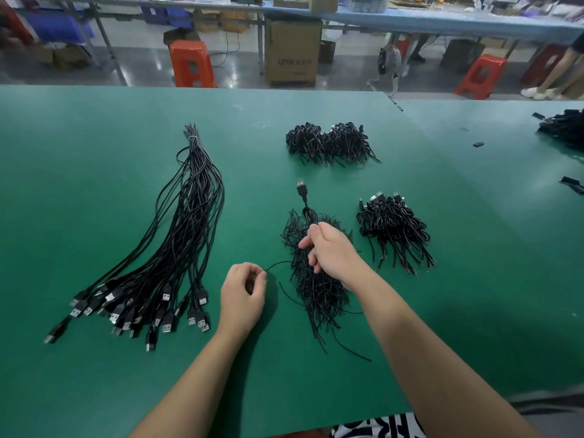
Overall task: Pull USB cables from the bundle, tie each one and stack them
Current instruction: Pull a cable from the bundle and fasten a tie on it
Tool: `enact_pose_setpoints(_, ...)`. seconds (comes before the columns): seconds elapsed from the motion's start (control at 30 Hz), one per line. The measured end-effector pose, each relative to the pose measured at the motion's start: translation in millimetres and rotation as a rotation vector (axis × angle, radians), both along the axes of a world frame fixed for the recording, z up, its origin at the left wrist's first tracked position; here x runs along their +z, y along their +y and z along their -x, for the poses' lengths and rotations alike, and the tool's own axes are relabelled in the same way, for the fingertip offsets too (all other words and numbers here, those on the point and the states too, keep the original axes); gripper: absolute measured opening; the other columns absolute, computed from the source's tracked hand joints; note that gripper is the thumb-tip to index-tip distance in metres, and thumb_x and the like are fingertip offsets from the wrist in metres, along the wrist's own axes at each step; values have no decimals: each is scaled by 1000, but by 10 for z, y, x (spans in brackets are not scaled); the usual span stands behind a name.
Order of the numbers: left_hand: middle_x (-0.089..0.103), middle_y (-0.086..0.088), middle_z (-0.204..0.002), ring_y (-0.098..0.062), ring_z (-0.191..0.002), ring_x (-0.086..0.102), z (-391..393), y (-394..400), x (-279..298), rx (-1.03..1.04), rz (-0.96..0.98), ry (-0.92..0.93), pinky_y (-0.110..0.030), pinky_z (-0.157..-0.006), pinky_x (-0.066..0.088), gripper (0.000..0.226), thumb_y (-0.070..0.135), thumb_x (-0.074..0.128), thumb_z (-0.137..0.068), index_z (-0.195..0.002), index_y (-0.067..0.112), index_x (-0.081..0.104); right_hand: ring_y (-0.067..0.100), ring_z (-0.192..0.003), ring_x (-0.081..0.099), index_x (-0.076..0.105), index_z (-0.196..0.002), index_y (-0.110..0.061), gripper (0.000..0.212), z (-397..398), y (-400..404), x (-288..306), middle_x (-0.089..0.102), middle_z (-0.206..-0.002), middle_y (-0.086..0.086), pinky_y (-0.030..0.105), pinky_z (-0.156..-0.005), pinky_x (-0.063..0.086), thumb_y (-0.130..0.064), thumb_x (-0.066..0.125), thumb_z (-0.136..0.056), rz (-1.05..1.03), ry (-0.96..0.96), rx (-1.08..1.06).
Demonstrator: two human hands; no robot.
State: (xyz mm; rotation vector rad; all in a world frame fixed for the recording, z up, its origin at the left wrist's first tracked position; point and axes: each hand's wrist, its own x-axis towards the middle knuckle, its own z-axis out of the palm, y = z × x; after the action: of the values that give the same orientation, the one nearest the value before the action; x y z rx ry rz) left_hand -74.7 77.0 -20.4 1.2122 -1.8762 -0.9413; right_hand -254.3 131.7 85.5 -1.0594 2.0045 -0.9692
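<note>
On the green table [94, 390], the right hand [331, 251] is gripping a coiled USB cable [308, 213], fingers clamped around the coil, with the plug end sticking up toward the far side. This hand is hovering over a loose pile of thin black ties [316, 292] lying near the middle of the table. The left hand [241, 294] is sitting just left of that pile, its thumb and fingertips pinched together on the end of 1 thin black tie [278, 263], which is arching rightward toward the pile.

The bundle of untied USB cables [177, 248] is lying on the left of the table, bound at its far end and fanning out toward the near left, where the plugs are spreading apart. A stack of tied cables [393, 229] is resting to the right of the tie pile, well apart from the bundle. A second heap of tied cables [328, 143] is lying farther back, near the middle of the table. More black cables [565, 128] are showing at the far right edge.

Beyond the table, 2 orange stools [191, 63] and a cardboard box [292, 52] are standing on the floor.
</note>
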Motion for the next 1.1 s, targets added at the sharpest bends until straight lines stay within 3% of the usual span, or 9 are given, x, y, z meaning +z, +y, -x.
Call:
enact_pose_setpoints(0.2, 62, 2, -76, -13, -71, 58, -24, -34, -15, 56, -106, 102, -23, -64, 44, 17, 16, 60, -95, -81, 26, 57, 15, -54, 51, 59, -109, -12, 40, -205, -69, -92, 64, -77, 7, 29, -65, 49, -37, 27, -109, -94, -52, 55)
enact_pose_setpoints(0.3, 63, -1, -74, -18, -72, 59, -36, -48, -21, 36, -140, 96, -28, -65, 45, 17, 16, 60, -95, -79, 23, 56, 16, -52, 52, 57, -107, -7, 40, -266, -134, -132, 68, -89, 8, 34, -70, 50, -35, 28, -108, -136, -52, 108)
enact_pose_setpoints(0.4, 62, -3, -75, -21, -73, 59, -48, -51, -13, 15, -138, 71, -32, -67, 45, 17, 15, 60, -94, -79, 21, 56, 18, -50, 55, 53, -99, -5, 37, -307, -183, -146, 64, -93, 5, 33, -63, 48, -30, 28, -107, -202, 63, 206)
enact_pose_setpoints(0.57, 64, 9, -77, -6, -74, 58, -19, 20, 4, 8, -24, 45, -9, -64, 39, 14, 13, 63, -93, -84, 24, 61, 16, -52, 56, 50, -99, -7, 34, -345, -205, -183, 55, -83, 6, 30, -53, 41, -29, 26, -109, -297, 242, 309)
enact_pose_setpoints(0.7, 67, 14, -86, 1, -75, 58, -23, 73, -7, 16, 95, -5, -8, -69, 40, 9, 12, 65, -93, -95, 19, 69, 19, -71, 50, 50, -98, -5, 34, -372, -227, -225, 52, -85, 4, 32, -65, 41, -28, 27, -110, -323, 275, 326)
enact_pose_setpoints(0.87, 65, 11, -82, -8, -69, 56, -31, 105, -1, 63, 145, -108, -28, -67, 47, 3, 16, 67, -92, -92, 17, 70, 10, -69, 42, 47, -93, -10, 31, -416, -229, -283, 47, -82, -1, 32, -67, 35, -30, 29, -110, -282, 294, 329)
enact_pose_setpoints(0.97, 66, 10, -77, -6, -69, 58, -39, 74, 23, 188, 40, -10, -25, -68, 47, 7, 13, 68, -90, -85, 18, 69, 13, -80, 46, 47, -91, -12, 31, -443, -200, -284, 48, -98, 1, 34, -79, 39, -30, 30, -109, -135, 285, 288)
enact_pose_setpoints(1.03, 67, 10, -73, -2, -70, 61, -41, 37, 64, 287, -95, 95, -14, -65, 44, 14, 15, 67, -90, -79, 23, 67, 20, -93, 50, 46, -90, -12, 31, -455, -168, -266, 45, -114, 3, 38, -90, 41, -32, 31, -109, -24, 272, 240)
enact_pose_setpoints(1.1, 68, 7, -71, -5, -70, 61, -22, -7, 122, 332, -194, 148, -13, -63, 44, 16, 19, 66, -90, -76, 25, 66, 26, -87, 52, 43, -85, -12, 34, -462, -130, -250, 49, -104, 6, 43, -84, 44, -33, 31, -109, 30, 243, 265)
